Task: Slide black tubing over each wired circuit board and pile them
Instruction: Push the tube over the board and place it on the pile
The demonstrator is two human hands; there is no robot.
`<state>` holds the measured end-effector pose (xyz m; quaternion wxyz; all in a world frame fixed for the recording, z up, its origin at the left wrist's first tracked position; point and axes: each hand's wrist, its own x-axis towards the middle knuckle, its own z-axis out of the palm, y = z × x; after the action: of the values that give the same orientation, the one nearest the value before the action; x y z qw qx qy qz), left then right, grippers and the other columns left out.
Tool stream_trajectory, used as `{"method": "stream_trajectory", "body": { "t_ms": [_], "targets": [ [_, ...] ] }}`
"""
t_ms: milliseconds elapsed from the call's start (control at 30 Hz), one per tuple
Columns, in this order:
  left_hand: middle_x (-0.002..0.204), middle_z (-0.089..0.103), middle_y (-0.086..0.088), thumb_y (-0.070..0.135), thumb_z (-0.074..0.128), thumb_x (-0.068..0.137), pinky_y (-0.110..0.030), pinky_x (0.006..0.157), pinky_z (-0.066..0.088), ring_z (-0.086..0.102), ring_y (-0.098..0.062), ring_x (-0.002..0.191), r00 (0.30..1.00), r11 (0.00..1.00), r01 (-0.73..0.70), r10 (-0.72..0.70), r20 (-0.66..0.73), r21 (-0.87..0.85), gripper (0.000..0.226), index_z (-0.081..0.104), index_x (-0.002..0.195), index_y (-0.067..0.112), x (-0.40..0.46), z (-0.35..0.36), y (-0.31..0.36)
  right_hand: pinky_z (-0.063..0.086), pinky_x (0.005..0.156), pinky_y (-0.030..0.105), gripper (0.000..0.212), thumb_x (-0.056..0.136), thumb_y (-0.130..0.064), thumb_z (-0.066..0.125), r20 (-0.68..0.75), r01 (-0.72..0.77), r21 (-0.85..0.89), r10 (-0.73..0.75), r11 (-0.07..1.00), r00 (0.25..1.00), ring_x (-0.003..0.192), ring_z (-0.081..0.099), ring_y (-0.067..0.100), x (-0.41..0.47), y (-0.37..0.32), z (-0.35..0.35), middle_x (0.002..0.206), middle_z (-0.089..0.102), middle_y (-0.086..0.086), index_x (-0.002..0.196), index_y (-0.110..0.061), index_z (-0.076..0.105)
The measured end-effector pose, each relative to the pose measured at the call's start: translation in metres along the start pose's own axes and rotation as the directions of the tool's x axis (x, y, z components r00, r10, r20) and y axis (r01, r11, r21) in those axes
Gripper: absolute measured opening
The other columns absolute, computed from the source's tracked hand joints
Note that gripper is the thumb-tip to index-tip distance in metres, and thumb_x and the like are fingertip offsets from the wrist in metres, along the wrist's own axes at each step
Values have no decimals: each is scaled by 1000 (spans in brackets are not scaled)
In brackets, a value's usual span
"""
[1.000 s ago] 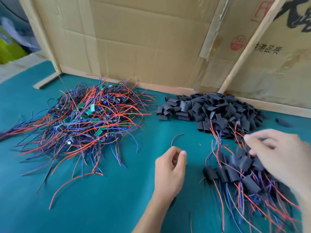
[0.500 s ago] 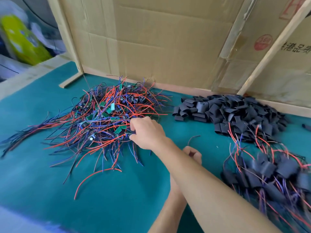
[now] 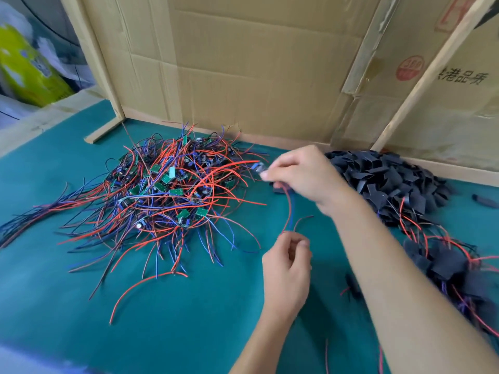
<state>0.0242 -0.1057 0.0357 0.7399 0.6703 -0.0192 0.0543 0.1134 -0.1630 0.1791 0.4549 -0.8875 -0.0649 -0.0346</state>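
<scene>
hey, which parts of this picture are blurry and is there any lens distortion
Head view: the right hand and the small circuit board it pinches are motion-smeared; the left hand is sharper; the wire pile is crisp; the wooden frame posts splay outward, a wide-angle effect.

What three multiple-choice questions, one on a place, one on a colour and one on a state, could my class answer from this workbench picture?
1. Where does the heap of loose black tubing pieces lie?
A. by the cardboard wall, behind the right arm
B. on the floor
C. in a tray

2. What colour is the table cover?
A. grey
B. teal green
C. yellow

3. What is the right hand doing?
A. resting flat on the table
B. pinching a wired board
C. holding scissors

Answers: 1 A, the black heap sits against the cardboard wall. 2 B, the bare cloth shows teal. 3 B, its fingertips grip the small board while its wires trail down to the left hand.
</scene>
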Motion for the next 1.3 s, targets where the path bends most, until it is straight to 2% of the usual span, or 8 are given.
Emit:
{"method": "stream_trajectory", "body": {
  "t_ms": [233, 400, 567, 700, 867, 1000, 1167, 1300],
  "targets": [
    [73, 68, -2, 24, 48, 91, -36, 70, 52, 63, -16, 64, 999, 993, 17, -23, -48, -117, 22, 64, 79, 16, 2, -2, 2, 21, 41, 19, 19, 87, -11, 72, -285, -116, 594, 343, 796, 895, 42, 32, 13, -58, 55, -81, 50, 48, 3, 69, -6, 76],
    [85, 74, -1, 48, 46, 97, -39, 77, 55, 67, -19, 70, 993, 998, 32, -25, 115, -61, 36, 73, 97, 24, 0, -4, 4, 26, 38, 19, 22, 84, -18, 74, -122, -306, 291, 352, 907, 928, 41, 43, 16, -118, 76, -26, 52, 59, 7, 63, -11, 70],
    [83, 75, 3, 22, 56, 103, -24, 73, 51, 68, -14, 79, 994, 993, -16, 4, 109, 115, 22, 76, 95, 21, 0, -4, 4, 37, 54, 31, 31, 77, -40, 57, 86, -49, -246, 72, 968, 994, 53, 36, 9, -130, 81, -2, 58, 53, 10, 64, -12, 57],
    [78, 75, 2, 7, 59, 100, -23, 68, 51, 65, -8, 70, 997, 996, 4, -11, 71, 90, 24, 77, 98, 22, 2, -4, 3, 48, 56, 20, 15, 81, -30, 71, 396, -201, -206, 269, 958, 878, 59, 61, 6, -105, 76, -39, 64, 70, -4, 75, -17, 76],
    [78, 72, 6, -2, 54, 100, -14, 73, 47, 65, -6, 70, 999, 999, 35, -35, 24, 4, 31, 77, 107, 18, -4, 1, -1, 56, 82, 39, 11, 86, -18, 67, -244, -322, -520, 223, 791, 944, 97, 63, 32, -43, 110, -71, 85, 74, -2, 80, -22, 75],
    [79, 67, 5, 11, 55, 90, -19, 77, 47, 61, -10, 78, 999, 999, 32, -31, 26, -30, 30, 79, 104, 23, -6, 0, 0, 45, 68, 36, 22, 93, -32, 71, -378, -469, -609, 286, 640, 881, 83, 54, 34, -9, 134, -54, 79, 48, 5, 90, -12, 62],
    [78, 61, 5, 19, 60, 98, -37, 78, 52, 55, -18, 72, 1000, 1000, 1, -1, 12, 7, 24, 79, 96, 33, -7, 2, -2, 45, 60, 36, 41, 87, -20, 76, -513, -525, -622, 205, 581, 834, 74, 53, 35, 4, 152, -39, 81, 58, 12, 69, -15, 39],
    [72, 59, 4, 10, 59, 101, -23, 66, 45, 55, -28, 74, 1000, 1000, 7, -7, -12, 26, 29, 77, 92, 31, -6, 0, -4, 44, 60, 34, 35, 88, -23, 76, -545, -544, -601, 197, 586, 815, 75, 58, 35, 6, 137, -45, 70, 50, 7, 69, -13, 48]
  ]
}}
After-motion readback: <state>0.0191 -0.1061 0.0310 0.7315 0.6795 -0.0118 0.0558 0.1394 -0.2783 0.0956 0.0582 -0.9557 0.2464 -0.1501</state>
